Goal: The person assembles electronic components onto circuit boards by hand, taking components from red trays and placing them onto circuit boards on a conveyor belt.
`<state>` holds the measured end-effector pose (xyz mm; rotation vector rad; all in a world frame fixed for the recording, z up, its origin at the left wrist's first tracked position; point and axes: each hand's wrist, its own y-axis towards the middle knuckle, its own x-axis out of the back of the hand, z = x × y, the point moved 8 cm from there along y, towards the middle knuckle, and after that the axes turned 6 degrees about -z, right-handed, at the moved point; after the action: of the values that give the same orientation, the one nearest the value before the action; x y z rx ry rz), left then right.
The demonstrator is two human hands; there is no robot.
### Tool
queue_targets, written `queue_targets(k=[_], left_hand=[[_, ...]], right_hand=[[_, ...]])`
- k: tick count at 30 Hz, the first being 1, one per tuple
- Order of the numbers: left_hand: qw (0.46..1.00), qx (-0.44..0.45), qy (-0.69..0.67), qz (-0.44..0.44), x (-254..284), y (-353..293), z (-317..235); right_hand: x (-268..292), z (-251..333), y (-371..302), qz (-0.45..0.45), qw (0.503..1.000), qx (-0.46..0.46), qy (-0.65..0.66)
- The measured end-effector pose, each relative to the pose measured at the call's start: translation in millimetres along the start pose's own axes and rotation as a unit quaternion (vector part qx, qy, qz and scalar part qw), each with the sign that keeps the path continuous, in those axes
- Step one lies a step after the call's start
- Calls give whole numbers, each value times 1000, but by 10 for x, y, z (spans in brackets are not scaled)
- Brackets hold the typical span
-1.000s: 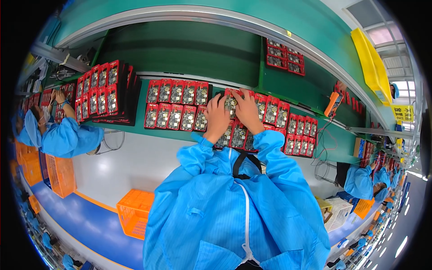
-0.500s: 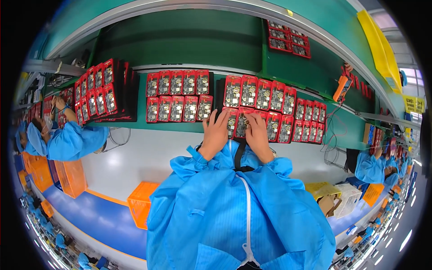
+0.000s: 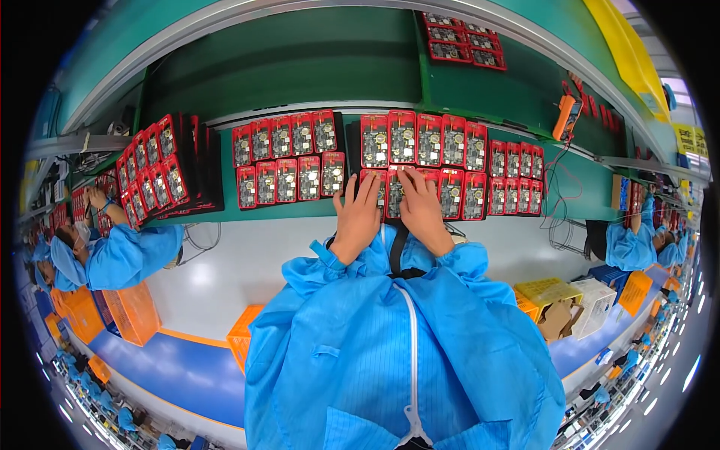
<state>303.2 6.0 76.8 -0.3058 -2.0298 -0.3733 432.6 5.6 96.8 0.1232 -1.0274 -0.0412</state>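
A tray of red-framed circuit boards [image 3: 402, 139], set in two rows, lies on the green bench in front of me. My left hand [image 3: 358, 223] rests its outstretched fingers on the leftmost board of the near row and covers much of it. Beside it, my right hand [image 3: 424, 217] reaches its fingertips to the upper part of the second board [image 3: 394, 196] in that row. Both hands have their fingers extended and grasp nothing; the contact under the fingertips is partly hidden. To the left lies another group of red-framed boards [image 3: 281, 139].
More boards [image 3: 514, 157] lie at the right, near thin cables and an orange handheld meter [image 3: 568, 118]. Stacked trays [image 3: 171, 180] stand at the left by a co-worker's sleeve [image 3: 131, 251]. A shelf [image 3: 285, 67] runs behind. Crates [image 3: 551, 294] stand on the floor.
The whole view has tilted and shifted slightly. My right fingertips have moved toward the top edge of the second near-row board. My left hand stays on the leftmost boards.
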Motion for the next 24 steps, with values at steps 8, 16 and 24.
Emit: queue_targets(k=[8,16,24], left_hand=[[1000,6,14,15,-13,11,-19],[999,7,47,23,-34,17,-29],[999,9,38,29,-37,47,-70]], right_hand=[[140,-83,16,-23,996,-27,81],[409,-436,-132,-71,992,-75,76],[327,-420,-118,-48,996,-58,50]])
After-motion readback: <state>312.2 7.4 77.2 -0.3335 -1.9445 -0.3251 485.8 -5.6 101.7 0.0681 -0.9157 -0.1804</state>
